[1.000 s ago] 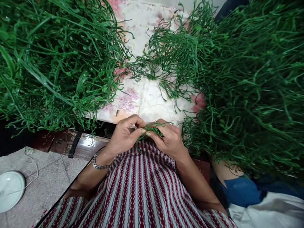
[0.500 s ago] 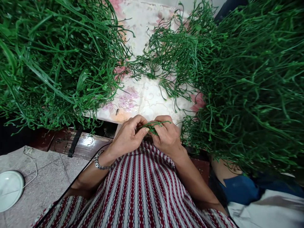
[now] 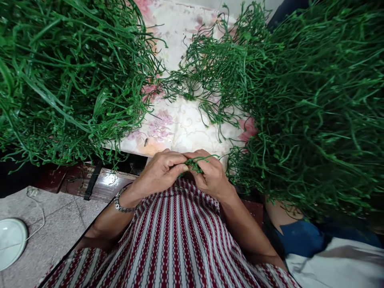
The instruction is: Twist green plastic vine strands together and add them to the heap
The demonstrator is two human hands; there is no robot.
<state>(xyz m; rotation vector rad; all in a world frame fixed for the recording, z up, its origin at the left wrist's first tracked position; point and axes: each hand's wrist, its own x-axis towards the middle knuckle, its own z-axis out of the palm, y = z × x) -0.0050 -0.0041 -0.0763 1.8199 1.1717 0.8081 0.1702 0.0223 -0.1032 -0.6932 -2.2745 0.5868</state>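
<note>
Both hands meet over my lap at the table's front edge. My left hand, with a bracelet at the wrist, pinches the left end of a small bunch of thin green stems. Fingers of my right hand are curled round the same bunch, and one stem sticks out over them. To the left lies a large heap of long green stems; a second large heap fills the right side. Smaller loose stems trail between the heaps.
A floral tablecloth covers the table, with a small dark bit near its front edge. At the lower left, a round white object with a cord is on the tiled floor. Another person's knee shows at the right.
My hands have closed in slightly, the left fingers folding flatter over the bunch. Both hands still hold it. The whole view has shifted a little.
</note>
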